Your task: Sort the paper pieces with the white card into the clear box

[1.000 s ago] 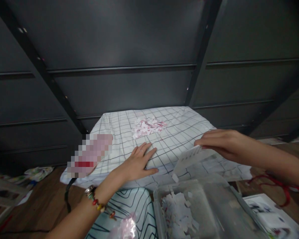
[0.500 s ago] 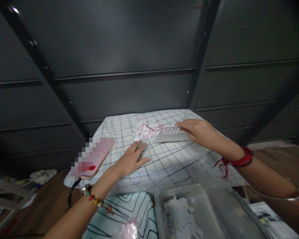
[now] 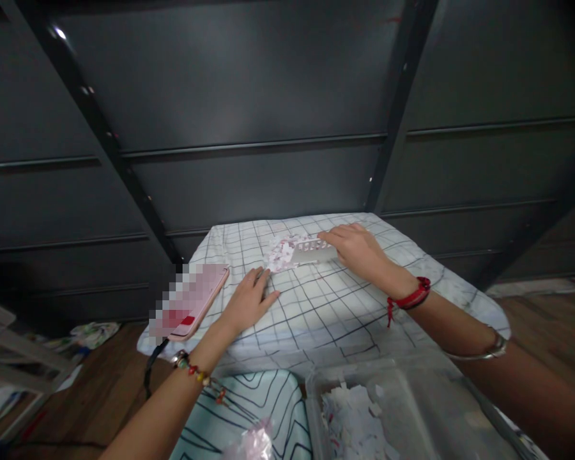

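Right grip holding white card, apparently touching paper scraps; left grip splayed

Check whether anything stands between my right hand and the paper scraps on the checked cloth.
Only the white perforated panel your right hand is holding, at the right side of the paper scraps. Nothing else visible stands between them on the checked cloth.

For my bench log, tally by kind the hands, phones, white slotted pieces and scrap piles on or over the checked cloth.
Hands, left hand and right hand: 2
Pink phone: 1
White slotted piece, in the right hand: 1
Scrap pile: 1
Total: 5
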`<move>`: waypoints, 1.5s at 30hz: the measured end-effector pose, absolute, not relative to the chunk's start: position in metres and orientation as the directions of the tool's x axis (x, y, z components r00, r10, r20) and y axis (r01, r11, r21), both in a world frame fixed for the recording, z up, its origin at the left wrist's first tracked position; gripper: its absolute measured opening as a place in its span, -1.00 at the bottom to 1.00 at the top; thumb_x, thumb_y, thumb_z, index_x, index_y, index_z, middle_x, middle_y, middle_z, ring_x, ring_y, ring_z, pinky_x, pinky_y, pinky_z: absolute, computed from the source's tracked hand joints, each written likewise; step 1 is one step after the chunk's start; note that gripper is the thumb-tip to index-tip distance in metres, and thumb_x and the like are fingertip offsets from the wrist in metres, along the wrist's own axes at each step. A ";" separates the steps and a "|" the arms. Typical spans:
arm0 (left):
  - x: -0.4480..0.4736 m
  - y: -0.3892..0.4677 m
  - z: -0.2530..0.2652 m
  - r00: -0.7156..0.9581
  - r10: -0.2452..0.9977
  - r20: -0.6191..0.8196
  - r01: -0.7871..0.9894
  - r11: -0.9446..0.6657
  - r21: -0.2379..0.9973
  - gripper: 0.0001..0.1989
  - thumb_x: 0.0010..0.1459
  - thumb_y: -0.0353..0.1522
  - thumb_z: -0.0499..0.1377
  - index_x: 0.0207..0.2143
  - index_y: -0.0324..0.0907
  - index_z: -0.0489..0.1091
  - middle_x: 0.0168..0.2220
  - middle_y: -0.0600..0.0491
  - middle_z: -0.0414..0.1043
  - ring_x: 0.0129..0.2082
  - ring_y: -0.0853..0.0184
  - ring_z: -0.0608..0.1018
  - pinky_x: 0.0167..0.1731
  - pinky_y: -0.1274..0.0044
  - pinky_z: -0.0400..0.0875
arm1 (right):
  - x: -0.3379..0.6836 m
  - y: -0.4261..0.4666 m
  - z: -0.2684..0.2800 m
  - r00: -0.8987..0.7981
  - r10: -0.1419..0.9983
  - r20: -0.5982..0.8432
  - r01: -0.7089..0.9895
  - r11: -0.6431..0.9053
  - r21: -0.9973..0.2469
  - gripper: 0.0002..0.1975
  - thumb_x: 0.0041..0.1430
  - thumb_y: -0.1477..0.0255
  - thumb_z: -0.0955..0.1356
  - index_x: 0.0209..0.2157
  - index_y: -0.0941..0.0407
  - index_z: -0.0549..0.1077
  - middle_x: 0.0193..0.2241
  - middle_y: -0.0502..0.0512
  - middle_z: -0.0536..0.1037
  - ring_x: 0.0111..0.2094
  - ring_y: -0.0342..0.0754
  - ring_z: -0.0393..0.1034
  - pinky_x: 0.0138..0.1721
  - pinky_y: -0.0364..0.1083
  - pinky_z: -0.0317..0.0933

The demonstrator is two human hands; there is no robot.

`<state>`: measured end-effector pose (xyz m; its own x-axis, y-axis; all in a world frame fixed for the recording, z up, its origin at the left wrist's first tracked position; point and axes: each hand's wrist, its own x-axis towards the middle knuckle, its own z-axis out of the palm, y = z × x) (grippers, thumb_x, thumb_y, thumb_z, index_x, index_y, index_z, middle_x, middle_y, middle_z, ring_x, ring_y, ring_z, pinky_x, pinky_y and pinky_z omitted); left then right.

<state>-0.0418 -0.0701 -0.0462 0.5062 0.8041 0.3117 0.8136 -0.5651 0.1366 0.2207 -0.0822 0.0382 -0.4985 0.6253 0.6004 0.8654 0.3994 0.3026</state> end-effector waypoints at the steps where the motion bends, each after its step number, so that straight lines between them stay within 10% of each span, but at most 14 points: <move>1: -0.042 -0.070 -0.046 0.503 0.804 0.317 0.814 -0.564 0.140 -0.45 0.25 -0.13 -0.03 0.14 -0.33 0.12 0.16 -0.27 0.12 0.19 0.07 0.16 0.13 0.27 0.10 | 0.220 -0.081 0.038 -0.507 0.611 0.608 0.861 0.391 0.325 -0.62 0.03 0.73 0.18 -0.20 0.14 0.44 -0.39 0.10 0.51 -0.34 -0.05 0.31 -0.29 -0.07 -0.01; 23: -0.042 -0.074 -0.043 0.484 0.820 0.306 0.830 -0.541 0.138 -0.47 0.24 -0.17 0.00 0.14 -0.34 0.12 0.16 -0.25 0.13 0.17 0.09 0.19 0.14 0.29 0.08 | 0.268 -0.066 -0.001 -0.452 0.402 0.797 0.860 0.435 0.268 -0.53 -0.08 0.73 0.18 -0.13 0.11 0.40 -0.37 0.08 0.47 -0.28 -0.04 0.23 -0.16 0.01 0.00; 45: -0.042 -0.075 -0.042 0.470 0.807 0.358 0.806 -0.558 0.198 -0.54 0.22 -0.22 0.03 0.10 -0.27 0.15 0.11 -0.21 0.21 0.12 0.12 0.27 0.10 0.27 0.15 | 0.263 -0.081 0.015 -0.517 0.504 0.692 0.849 0.405 0.338 -0.57 -0.08 0.74 0.18 -0.19 0.14 0.42 -0.39 0.10 0.48 -0.32 -0.03 0.20 -0.28 -0.03 -0.04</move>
